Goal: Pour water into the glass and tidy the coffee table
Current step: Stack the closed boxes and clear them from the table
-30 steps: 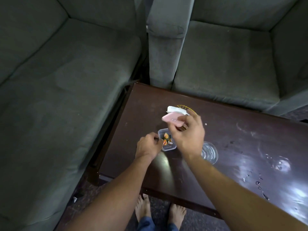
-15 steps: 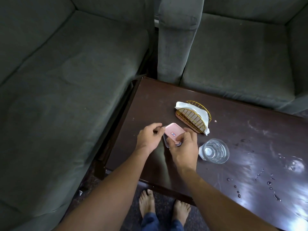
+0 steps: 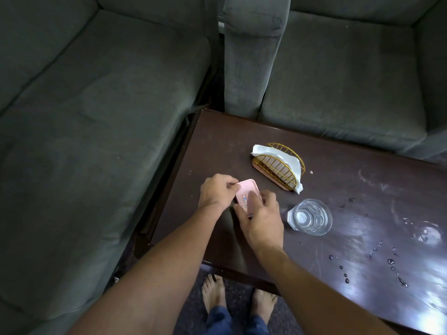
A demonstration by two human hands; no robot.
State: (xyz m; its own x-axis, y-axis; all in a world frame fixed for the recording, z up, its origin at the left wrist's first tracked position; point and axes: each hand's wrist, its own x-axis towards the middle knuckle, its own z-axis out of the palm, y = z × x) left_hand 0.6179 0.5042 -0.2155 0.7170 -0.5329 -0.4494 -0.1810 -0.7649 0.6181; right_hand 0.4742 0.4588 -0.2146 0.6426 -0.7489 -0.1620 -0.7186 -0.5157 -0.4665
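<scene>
A small clear container with a pink lid point(image 3: 246, 194) sits on the dark wooden coffee table point(image 3: 350, 189) near its left end. My left hand point(image 3: 216, 192) grips the lid's left edge. My right hand point(image 3: 262, 217) lies over its near right side, fingers pressing on top, so the container body is mostly hidden. A clear glass point(image 3: 310, 216) holding water stands just right of my right hand. Behind it, a gold wire napkin holder point(image 3: 278, 166) with white napkins rests on the table.
Water drops and a wet ring point(image 3: 396, 269) mark the table's right part. Grey sofas point(image 3: 96, 131) flank the table on the left and behind. My bare feet point(image 3: 238, 298) stand on dark carpet below the near edge.
The pink lid, held up in my right hand a second ago, has come down onto the container. Both hands now press on it. The camera view has shifted left.
</scene>
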